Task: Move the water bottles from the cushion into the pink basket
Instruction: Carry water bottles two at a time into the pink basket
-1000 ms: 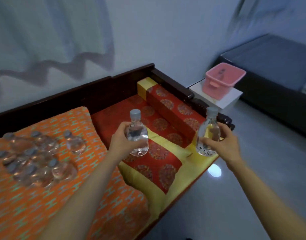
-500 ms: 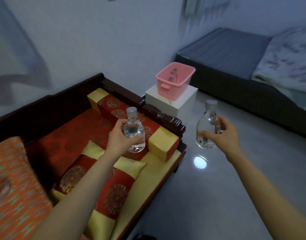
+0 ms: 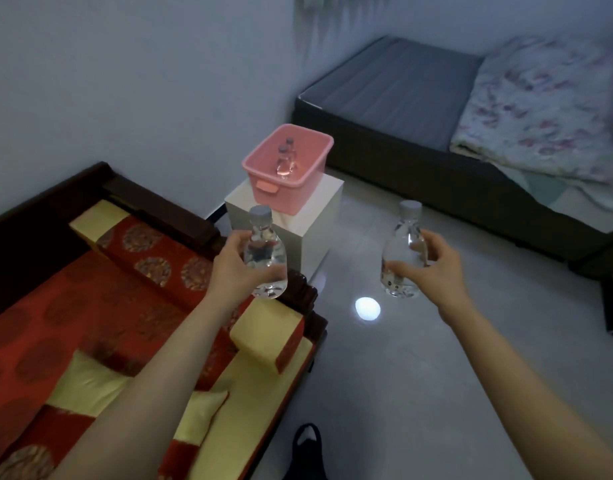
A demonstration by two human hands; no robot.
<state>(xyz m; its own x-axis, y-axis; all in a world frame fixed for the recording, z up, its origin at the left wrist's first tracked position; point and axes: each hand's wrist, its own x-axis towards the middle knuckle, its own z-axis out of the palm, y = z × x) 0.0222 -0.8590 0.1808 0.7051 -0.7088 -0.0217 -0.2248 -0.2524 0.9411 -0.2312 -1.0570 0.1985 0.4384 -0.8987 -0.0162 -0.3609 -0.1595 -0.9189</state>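
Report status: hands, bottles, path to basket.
Left hand, right hand: one upright bottle each. Pink basket ahead, two bottles inside. Path clear.

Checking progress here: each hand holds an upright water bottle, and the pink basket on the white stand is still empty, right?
Not quite. The head view shows the pink basket on the white stand already holds two water bottles. The rest stands: the left hand and right hand each hold an upright bottle.

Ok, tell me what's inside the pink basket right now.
Two clear water bottles stand upright inside the pink basket, grey caps up. The near wall hides the basket floor in front of them, so anything lying low there cannot be seen.
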